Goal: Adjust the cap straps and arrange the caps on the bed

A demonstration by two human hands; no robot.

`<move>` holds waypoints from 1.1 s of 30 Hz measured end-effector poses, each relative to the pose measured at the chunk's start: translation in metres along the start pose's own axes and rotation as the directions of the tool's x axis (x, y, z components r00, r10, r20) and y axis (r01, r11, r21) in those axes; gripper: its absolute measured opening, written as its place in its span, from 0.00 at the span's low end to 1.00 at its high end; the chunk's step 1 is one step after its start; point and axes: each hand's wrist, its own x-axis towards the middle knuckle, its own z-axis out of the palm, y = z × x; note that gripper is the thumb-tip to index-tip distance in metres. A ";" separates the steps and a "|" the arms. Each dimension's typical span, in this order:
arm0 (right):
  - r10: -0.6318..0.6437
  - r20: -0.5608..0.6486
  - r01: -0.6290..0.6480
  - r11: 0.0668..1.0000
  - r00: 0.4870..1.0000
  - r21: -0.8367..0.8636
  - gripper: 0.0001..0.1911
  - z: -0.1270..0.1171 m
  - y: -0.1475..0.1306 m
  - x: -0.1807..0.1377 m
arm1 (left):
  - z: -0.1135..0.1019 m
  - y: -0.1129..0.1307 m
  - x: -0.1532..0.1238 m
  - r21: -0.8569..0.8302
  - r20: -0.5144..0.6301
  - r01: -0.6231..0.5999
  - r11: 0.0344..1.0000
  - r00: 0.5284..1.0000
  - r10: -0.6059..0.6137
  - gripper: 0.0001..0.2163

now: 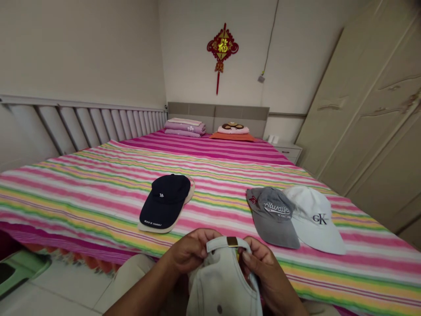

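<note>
Both my hands hold a pale grey cap (223,281) at the bottom centre, its back strap with a brass buckle turned up. My left hand (190,252) pinches the strap on the left of the buckle, fingers closed. My right hand (263,267) grips the strap and rim on the right, fingers closed. On the striped bed (98,193) in front lie a navy cap (166,202) stacked on a beige one, a grey cap (272,215) and a white cap (315,217) that overlap at the right.
Folded purple bedding (186,127) and a pink pillow (233,129) lie at the headboard. A wardrobe (371,118) stands along the right, a nightstand (289,150) beside the bed. A green object (16,270) sits on the floor at the left.
</note>
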 end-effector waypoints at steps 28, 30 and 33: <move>-0.014 -0.092 -0.002 0.985 0.996 -0.171 0.18 -0.006 0.014 0.005 | 0.013 -0.005 0.014 0.207 -0.289 0.046 0.977 0.957 0.016 0.12; -0.014 -0.087 -0.002 0.984 0.996 -0.179 0.17 -0.006 0.015 0.005 | 0.016 -0.006 0.013 0.226 -0.267 0.046 0.973 0.964 0.017 0.11; -0.018 -0.096 0.001 0.985 0.995 -0.170 0.17 -0.006 0.016 0.005 | 0.023 -0.005 0.011 0.235 -0.272 0.058 0.970 0.962 0.008 0.09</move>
